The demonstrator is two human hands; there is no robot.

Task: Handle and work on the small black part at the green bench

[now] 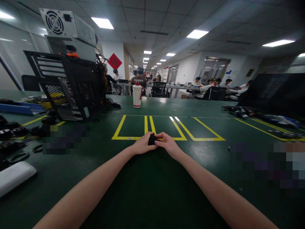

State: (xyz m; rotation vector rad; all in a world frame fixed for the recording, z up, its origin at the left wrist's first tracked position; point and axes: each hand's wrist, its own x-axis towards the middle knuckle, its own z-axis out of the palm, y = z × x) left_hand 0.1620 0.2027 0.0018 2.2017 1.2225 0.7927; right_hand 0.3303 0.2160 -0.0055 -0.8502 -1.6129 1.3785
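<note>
A small black object (152, 140) is between my two hands, low over the green table, close to the yellow tape lines. Its kind is too small and dark to make out. My left hand (142, 144) is closed round it from the left, thumb toward me. From the right, the fingers of my right hand (166, 143) pinch at its near right side. Part of the object is hidden behind the fingers.
Yellow tape (126, 138) marks boxes on the green table (152, 187). An open black computer case (83, 86) with power supplies (69, 25) on top stands at left. A white cup (137, 95) stands behind the tape. Cables (238, 111) lie at right; a white object (17, 176) lies near left.
</note>
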